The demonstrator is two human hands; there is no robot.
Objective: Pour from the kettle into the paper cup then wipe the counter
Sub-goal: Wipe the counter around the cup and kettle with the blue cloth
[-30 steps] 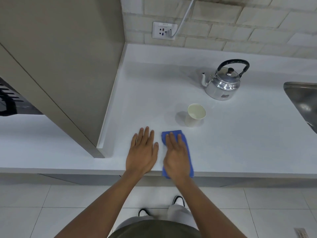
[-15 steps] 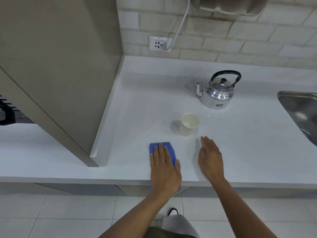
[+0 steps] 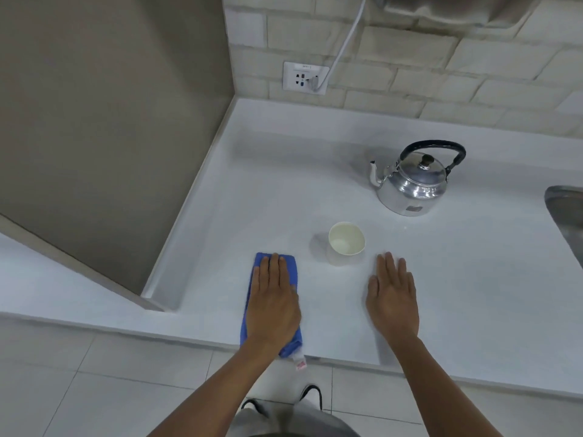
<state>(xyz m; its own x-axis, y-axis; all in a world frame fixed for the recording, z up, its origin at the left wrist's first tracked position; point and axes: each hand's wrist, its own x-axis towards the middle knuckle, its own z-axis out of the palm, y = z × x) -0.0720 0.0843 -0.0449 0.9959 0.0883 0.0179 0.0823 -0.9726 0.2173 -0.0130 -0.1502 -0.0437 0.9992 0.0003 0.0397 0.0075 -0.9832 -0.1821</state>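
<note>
A folded blue cloth (image 3: 292, 269) lies on the white counter (image 3: 473, 279) near its front edge, with a small tag hanging over the edge. My left hand (image 3: 273, 304) presses flat on the cloth and covers most of it. My right hand (image 3: 392, 298) lies flat on the bare counter, holding nothing, just right of a white paper cup (image 3: 346, 244). The cup stands upright between and beyond my hands. A shiny metal kettle (image 3: 413, 184) with a black handle stands upright farther back right, its spout pointing left.
A steel sink (image 3: 568, 212) starts at the right edge. A tall beige cabinet side (image 3: 110, 121) bounds the counter on the left. A wall socket (image 3: 304, 77) with a white cable plugged in sits on the brick backsplash. Tiled floor lies below.
The cloth passed from under my right hand to under my left. My right hand moved to the right onto the bare counter. The view shifted; kettle and cup stayed put.
</note>
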